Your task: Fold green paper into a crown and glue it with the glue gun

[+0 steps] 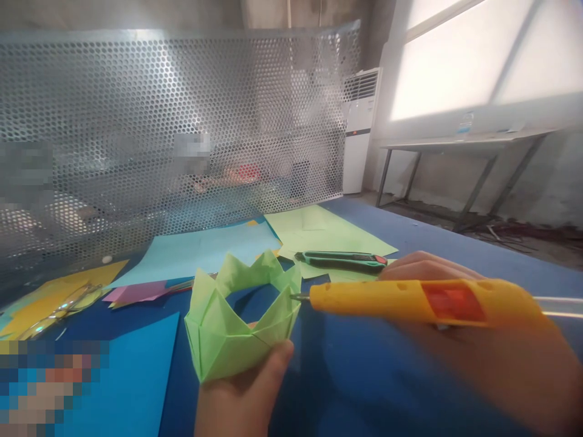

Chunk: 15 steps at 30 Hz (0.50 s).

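Observation:
A folded light-green paper crown [232, 352] with pointed peaks is held up by my left hand [246, 391]. My thumb presses on its near side, while the other fingers are mostly hidden behind the paper. In my right hand [496, 370] lies a yellow hot glue gun [373, 297] with a red panel; the fingers are wrapped round it and partly blurred. Its metal nozzle points left and meets the crown's right edge, though I cannot tell whether it touches. Behind the gun, a green utility knife [341, 260] rests on light-green paper [328, 227].
Blue sheets [132, 370], light-blue paper [195, 249], pink paper [136, 292] and yellow paper [45, 297] lie on the blue table [364, 358]. Glasses [59, 309] sit at left. A perforated metal screen [182, 109] stands behind, with people beyond it. A table [455, 145] stands far right.

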Motion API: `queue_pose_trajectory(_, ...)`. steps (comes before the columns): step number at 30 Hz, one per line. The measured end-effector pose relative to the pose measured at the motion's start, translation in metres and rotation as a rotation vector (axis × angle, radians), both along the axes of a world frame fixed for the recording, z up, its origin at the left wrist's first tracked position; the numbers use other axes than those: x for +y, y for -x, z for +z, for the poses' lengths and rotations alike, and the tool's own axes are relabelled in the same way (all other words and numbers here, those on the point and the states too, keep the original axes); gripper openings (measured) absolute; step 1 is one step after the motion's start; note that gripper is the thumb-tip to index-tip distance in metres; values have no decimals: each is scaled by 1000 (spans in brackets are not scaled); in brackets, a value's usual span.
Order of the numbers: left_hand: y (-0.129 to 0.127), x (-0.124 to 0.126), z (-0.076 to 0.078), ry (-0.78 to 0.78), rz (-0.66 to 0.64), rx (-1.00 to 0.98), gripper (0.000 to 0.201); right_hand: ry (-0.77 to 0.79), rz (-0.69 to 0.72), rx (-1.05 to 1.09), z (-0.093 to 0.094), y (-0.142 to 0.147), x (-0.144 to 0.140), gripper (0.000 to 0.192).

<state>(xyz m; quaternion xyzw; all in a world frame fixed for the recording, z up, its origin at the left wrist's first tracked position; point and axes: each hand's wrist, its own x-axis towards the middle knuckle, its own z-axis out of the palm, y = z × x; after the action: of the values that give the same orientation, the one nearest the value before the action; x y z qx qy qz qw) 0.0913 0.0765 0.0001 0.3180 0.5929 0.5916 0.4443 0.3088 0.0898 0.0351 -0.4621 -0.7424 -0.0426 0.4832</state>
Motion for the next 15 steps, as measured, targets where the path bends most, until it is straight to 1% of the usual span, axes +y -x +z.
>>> queue_pose_trajectory(2, 1, 2, -2, -30, 18, -5, 57, -7, -81, -22, -1, 0, 0, 4)
queue_pose_trajectory(3, 1, 2, -3, -38, 14, -6, 57, -17, -114, -24, -3, 0, 0, 5)
queue_pose_trajectory(5, 2, 3, -5, -47, -3, 5, 52, -16, -153, -16, -6, -2, 0, 8)
queue_pose_trajectory(8, 3, 3, -8, -61, -43, 39, 41, 10, -201, 54, -9, -4, -1, 12)
queue_pose_trajectory(10, 6, 3, -9, -68, -77, 69, 32, 46, -237, 109, -5, -3, -1, 9)
queue_pose_trajectory(12, 9, 4, -11, -73, -113, 97, 23, 68, -258, 155, 3, 1, 0, 13)
queue_pose_trajectory(15, 13, 4, -14, -82, -153, 126, 18, 73, -271, 205, 13, 6, 3, 16)
